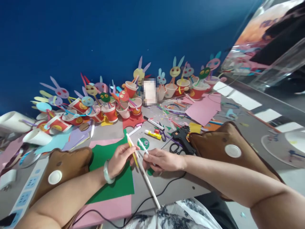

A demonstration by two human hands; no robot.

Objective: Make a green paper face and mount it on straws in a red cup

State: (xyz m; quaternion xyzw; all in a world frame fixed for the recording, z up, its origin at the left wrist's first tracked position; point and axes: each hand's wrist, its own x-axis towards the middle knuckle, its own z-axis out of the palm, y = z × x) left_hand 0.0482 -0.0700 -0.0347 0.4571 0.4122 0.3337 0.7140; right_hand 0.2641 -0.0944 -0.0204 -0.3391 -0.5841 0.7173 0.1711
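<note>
My left hand (121,158), with a pale green bangle at the wrist, pinches a long white straw (145,176) and a yellow straw (133,154) that cross in front of me. My right hand (162,160) is closed on a shorter white straw (143,146) and touches the long one. Both hands hover over a green paper sheet (114,178) and a small green paper disc (144,143). Both forearms rest on brown cushions (224,140).
Several red and white paper cups with paper rabbit heads on sticks (109,108) line the back of the grey table against a blue wall. A black glue gun (182,135), scissors (175,148), a yellow glue stick (153,134), a marker (153,122) and pink paper (202,109) lie nearby.
</note>
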